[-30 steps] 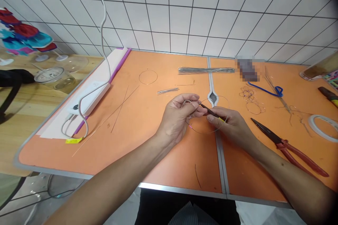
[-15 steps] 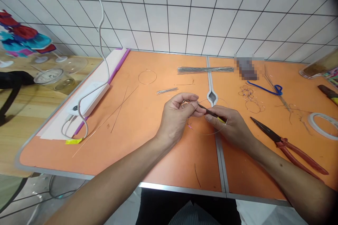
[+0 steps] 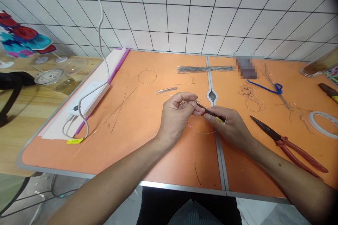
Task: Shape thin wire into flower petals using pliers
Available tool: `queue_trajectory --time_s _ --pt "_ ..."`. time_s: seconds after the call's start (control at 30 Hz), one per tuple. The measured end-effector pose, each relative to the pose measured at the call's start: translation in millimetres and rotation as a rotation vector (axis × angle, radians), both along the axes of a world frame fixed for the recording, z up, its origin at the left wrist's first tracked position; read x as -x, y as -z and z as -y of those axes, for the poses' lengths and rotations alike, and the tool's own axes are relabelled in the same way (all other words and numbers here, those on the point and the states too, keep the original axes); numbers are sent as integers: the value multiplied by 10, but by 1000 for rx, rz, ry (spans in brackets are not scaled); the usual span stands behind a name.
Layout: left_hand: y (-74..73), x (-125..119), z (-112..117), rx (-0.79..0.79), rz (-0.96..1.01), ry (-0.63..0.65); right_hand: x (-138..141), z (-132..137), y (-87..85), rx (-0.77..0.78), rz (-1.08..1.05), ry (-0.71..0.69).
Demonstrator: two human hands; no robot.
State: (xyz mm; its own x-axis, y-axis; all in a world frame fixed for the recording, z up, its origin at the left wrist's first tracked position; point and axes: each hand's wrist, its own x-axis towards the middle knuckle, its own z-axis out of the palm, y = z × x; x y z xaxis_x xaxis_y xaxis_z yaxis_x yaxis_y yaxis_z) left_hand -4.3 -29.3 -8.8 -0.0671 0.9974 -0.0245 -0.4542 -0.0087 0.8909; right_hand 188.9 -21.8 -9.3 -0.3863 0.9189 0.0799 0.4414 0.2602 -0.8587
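Wire loop (image 3: 206, 133) hangs between your hands, over the orange table (image 3: 132, 140); small pink bit (image 3: 189, 125) on it, near your left hand (image 3: 173, 117). Left fingers pinched together, apparently on its wire; right hand (image 3: 232, 123) closed around a dark slim tool (image 3: 207, 110), yellow part under your fingers. Step in hand: looks like working wire at the tool's tip. Next move probably calls for a firm left pinch and small right-wrist turns. Your left fingertips hide the tip, can't tell contact. Red-handled pliers (image 3: 282, 140) lie just beside your right forearm (image 3: 280, 168), could get knocked. Wire bundle (image 3: 204, 69) lies farther back, out of the way.
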Motion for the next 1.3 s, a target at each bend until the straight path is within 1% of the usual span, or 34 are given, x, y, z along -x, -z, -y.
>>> queue_trajectory --time_s 0.13,0.3,0.47,0.57,0.83,1.03,1.3 --pt "-4 1 0 3 -9 -11 4 8 7 -8 8 -3" --pt "-29 19 -7 58 23 23 -7 -3 49 -56 36 -4" --pt "-32 31 -18 111 101 60 -15 -24 62 -59 16 -6" --pt "-28 32 -20 126 102 65 -13 -27 61 -59 23 -4" --pt "-27 29 -21 117 85 65 -12 -10 61 -60 40 -1" --pt "-49 16 -5 100 78 55 4 -5 43 -40 12 3" --pt "-32 13 6 65 4 23 14 27 28 -9 10 12"
